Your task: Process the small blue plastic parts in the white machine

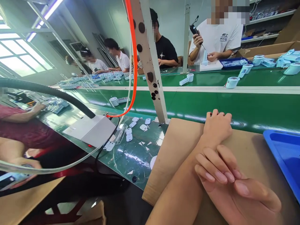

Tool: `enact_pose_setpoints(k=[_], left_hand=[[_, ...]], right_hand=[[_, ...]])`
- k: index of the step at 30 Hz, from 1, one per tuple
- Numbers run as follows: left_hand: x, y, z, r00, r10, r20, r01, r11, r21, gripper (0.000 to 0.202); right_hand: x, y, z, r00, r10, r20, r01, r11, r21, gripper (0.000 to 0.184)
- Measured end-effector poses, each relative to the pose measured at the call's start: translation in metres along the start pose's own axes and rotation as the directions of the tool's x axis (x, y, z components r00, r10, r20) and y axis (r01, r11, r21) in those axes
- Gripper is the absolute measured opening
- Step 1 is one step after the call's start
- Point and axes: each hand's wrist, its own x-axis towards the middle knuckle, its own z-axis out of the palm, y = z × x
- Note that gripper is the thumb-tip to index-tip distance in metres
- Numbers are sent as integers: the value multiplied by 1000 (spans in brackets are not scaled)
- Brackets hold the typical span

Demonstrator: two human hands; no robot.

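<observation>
My left hand [217, 125] lies at the far edge of a brown cardboard sheet [174, 147], next to the green conveyor belt [246, 109]. Its fingers are curled down, with a ring on one of them, and I see nothing in them. My left forearm crosses the cardboard from the bottom middle. On that forearm, by the wrist, rests my right hand [234, 182]. Its fingers are bent back on themselves with the nails showing, and they hold nothing.
A blue tray [284, 156] sits at the right edge of the cardboard. Small white plastic parts [136, 128] lie on the green table beside a grey box [90, 129] with a black hose and an orange tube [134, 62]. A metal post [152, 72] rises ahead. Co-workers sit along the belt.
</observation>
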Motion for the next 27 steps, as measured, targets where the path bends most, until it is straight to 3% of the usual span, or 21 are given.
enact_pose_setpoints(k=[4,21,24,27], left_hand=[[0,-1,0,1000,-2,12,2,1000,-11,26],[1,0,-2,999,-26,35,27,999,-31,25],[2,-2,-1,999,-35,29,36,998,-45,23],[3,-6,1,999,-28,18,29,997,-64,14]], right_hand=[[-2,2,2,995,6,-103,-1,999,46,60],[-3,2,0,998,18,-63,-19,1000,-12,58],[-1,3,-2,996,-14,-85,0,987,-162,60],[2,12,-11,991,-85,-106,33,908,-419,49]])
